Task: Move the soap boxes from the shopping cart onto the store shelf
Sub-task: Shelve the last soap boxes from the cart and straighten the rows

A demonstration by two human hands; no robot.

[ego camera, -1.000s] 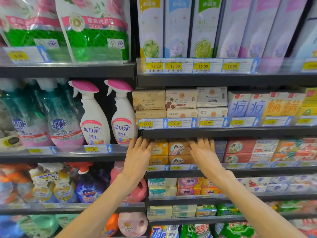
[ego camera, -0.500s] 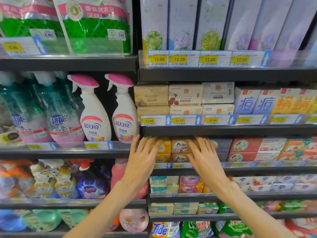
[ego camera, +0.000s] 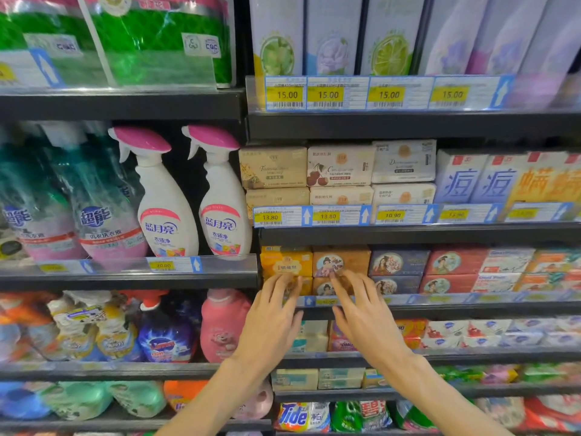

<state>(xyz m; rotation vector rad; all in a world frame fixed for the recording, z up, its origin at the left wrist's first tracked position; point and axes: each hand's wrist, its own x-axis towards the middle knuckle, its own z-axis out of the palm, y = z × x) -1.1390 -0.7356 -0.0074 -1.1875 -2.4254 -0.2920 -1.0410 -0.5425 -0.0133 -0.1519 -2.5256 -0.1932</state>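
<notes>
Currently the soap boxes sit stacked two high on the store shelf (ego camera: 440, 308): yellow soap boxes (ego camera: 286, 262) at the left end, orange soap boxes (ego camera: 341, 261) just beside them, then dark blue boxes (ego camera: 397, 262) and red boxes (ego camera: 454, 262) further right. Left hand (ego camera: 270, 322) is spread, fingers straight, fingertips on the front of the lower yellow box; it holds nothing. Right hand (ego camera: 366, 319) likewise spread, fingertips against the lower orange box. Price tags (ego camera: 327, 301) line the shelf edge. White spray bottles (ego camera: 166, 202) with pink triggers stand on the neighbouring shelf to the left.
</notes>
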